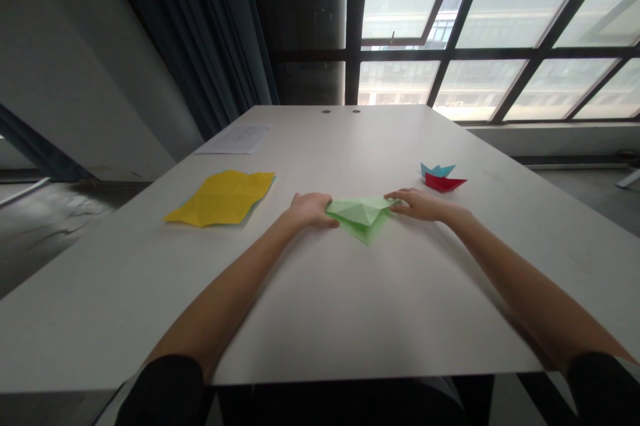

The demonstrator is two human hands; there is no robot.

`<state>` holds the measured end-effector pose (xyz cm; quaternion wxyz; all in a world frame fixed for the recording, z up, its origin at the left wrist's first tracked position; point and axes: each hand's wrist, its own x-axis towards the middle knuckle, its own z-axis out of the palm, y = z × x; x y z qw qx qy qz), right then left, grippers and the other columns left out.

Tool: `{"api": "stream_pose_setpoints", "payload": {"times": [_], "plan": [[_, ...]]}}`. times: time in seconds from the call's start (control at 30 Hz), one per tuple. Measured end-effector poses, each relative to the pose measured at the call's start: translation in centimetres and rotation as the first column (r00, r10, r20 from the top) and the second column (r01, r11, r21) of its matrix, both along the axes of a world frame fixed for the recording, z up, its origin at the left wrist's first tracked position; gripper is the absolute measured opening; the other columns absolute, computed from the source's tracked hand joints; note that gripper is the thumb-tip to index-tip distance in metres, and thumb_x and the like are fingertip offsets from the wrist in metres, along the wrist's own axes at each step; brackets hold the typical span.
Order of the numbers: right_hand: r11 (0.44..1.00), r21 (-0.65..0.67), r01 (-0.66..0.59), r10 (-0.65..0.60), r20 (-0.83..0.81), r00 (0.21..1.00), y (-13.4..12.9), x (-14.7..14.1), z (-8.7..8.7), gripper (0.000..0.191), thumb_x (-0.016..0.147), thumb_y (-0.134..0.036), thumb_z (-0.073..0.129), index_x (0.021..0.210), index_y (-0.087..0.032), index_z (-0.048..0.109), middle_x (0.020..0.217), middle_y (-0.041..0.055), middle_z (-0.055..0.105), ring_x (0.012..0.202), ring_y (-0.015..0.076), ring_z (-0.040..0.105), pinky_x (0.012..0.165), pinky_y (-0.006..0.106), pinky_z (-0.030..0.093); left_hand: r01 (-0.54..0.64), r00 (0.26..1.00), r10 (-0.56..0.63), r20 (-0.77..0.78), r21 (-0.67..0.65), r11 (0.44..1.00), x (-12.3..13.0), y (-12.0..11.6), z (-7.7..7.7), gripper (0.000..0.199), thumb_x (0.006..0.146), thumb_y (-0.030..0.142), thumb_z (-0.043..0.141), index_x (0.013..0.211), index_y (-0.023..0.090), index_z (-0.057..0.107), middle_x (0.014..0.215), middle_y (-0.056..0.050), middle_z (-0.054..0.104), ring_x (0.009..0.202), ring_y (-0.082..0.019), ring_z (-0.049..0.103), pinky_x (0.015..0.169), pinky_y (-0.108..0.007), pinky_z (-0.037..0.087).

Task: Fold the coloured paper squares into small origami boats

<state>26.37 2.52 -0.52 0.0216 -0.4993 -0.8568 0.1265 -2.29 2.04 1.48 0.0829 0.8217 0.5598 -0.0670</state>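
Observation:
A light green sheet of folding paper (364,214) lies at the middle of the table, folded into a triangle-like shape with one point toward me. My left hand (314,210) grips its left corner, thumb on the near side and fingers behind. At the right corner, my right hand (416,205) pinches the paper between thumb and fingers. Just beyond my right hand sit a red paper boat (444,182) and, behind it, a blue paper boat (432,171).
Creased yellow paper (223,198) rests to the left, with a bluish sheet edge showing under it. A printed white sheet (236,139) is farther back on the white table (350,319). Windows and a dark curtain (200,33) stand beyond.

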Motion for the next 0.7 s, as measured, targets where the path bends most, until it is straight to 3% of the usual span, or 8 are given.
{"api": "stream_pose_setpoints", "payload": {"times": [0.2,0.37,0.47,0.57,0.7], "plan": [[0.996,0.071,0.06,-0.055,-0.071,0.996,-0.4,-0.8,0.9,0.051,0.086,-0.053,0.025,0.089,-0.019,0.064,0.087,0.0074,0.067,0.078,0.0214,0.059,0.066,0.031,0.041,-0.027,0.998,0.028,0.053,-0.022,0.999,-0.3,0.3,0.4,0.066,0.058,0.064,0.057,0.114,0.029,0.054,0.115,-0.005,0.06,0.105,-0.026,0.052,0.087,-0.037,0.037],[0.981,0.123,0.15,-0.142,-0.072,0.987,-0.4,-1.0,0.7,0.053,0.085,-0.055,0.025,0.068,-0.018,0.058,0.059,0.0031,0.059,0.053,0.015,0.05,0.049,0.027,0.031,-0.002,0.986,0.002,0.164,0.0,1.0,0.0,0.6,0.3,0.043,0.073,0.057,0.045,0.086,0.022,0.068,0.088,-0.006,0.068,0.081,-0.021,0.06,0.066,-0.026,0.04],[0.971,0.147,0.188,-0.175,-0.098,0.98,-0.2,-1.1,0.1,0.046,0.085,-0.052,0.029,0.072,-0.018,0.059,0.067,0.0041,0.062,0.059,0.0162,0.054,0.054,0.027,0.035,0.03,0.965,-0.045,0.259,0.061,0.998,0.2,0.9,-0.1,0.042,0.076,0.051,0.042,0.079,0.018,0.068,0.073,-0.006,0.066,0.068,-0.019,0.059,0.058,-0.024,0.038],[0.93,0.287,0.229,-0.183,-0.176,0.967,-0.1,-1.3,-0.6,0.035,0.082,-0.046,0.04,0.097,-0.019,0.057,0.094,0.0087,0.063,0.083,0.0231,0.057,0.069,0.032,0.041,0.007,0.939,-0.045,0.34,0.111,0.994,0.3,1.2,-0.5,0.034,0.077,0.04,0.044,0.082,0.017,0.069,0.07,-0.005,0.065,0.066,-0.017,0.057,0.057,-0.024,0.037],[0.874,0.415,0.253,-0.181,-0.205,0.962,-0.4,-1.8,-1.3,0.048,0.078,-0.041,0.048,0.119,-0.017,0.045,0.115,0.0136,0.053,0.103,0.0308,0.048,0.082,0.042,0.04,-0.103,0.911,0.051,0.408,0.105,0.989,0.1,1.7,-1.2,0.029,0.073,0.033,0.048,0.083,0.016,0.069,0.072,-0.005,0.066,0.066,-0.016,0.057,0.056,-0.023,0.037]]}}
